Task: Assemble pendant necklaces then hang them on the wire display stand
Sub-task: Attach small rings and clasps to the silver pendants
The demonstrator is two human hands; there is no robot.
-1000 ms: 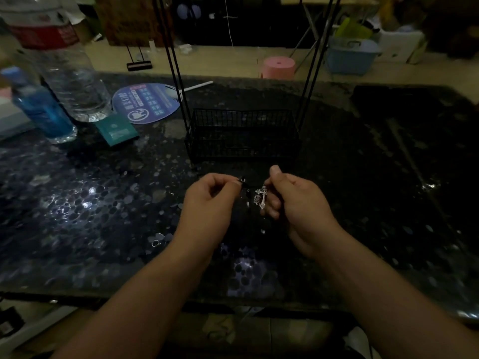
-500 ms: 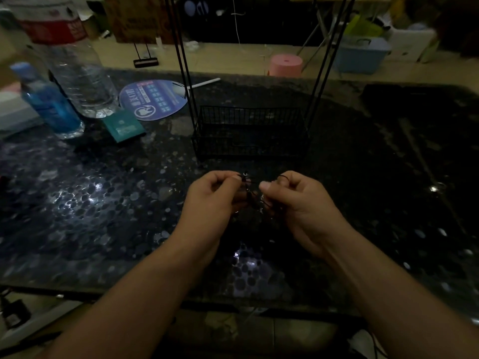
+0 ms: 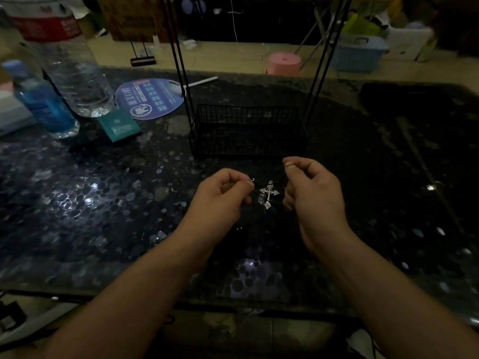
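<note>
Left hand (image 3: 220, 200): hovering just above the desk with fingers curled, thumb and forefinger pinching a small silver clasp (image 3: 252, 180) at the end of a dark cord that is hard to follow against the dark surface.
Right hand (image 3: 308, 193): sitting just beside the left hand, fingers curled and thumb pressing against the forefinger as if pinching something thin; whatever is in that pinch is too dark and fine to make out.
Cross pendant (image 3: 268, 194): silver and ornate, hanging between the two hands, nearer the left fingertips, touching neither palm; whether it is resting on the desk or dangling cannot be told.
Wire display stand (image 3: 247, 130): black, standing just beyond the hands in the middle of the desk, its basket base sitting low and its thin uprights rising out of the top of the frame.
Desk (image 3: 90, 203): dark, glossy, pebble-patterned, catching bright light spots on the left.
Far left: a large clear water bottle (image 3: 70, 73) standing upright, a smaller blue bottle (image 3: 44, 104) just beside it, nearer the camera.
Near the bottles: a round blue hand fan (image 3: 149, 98) lying flat, a teal packet (image 3: 119, 125) lying just in front of it.
Background floor: a pink stool (image 3: 283, 64) and a blue plastic bin (image 3: 359, 57) sitting beyond the desk.
</note>
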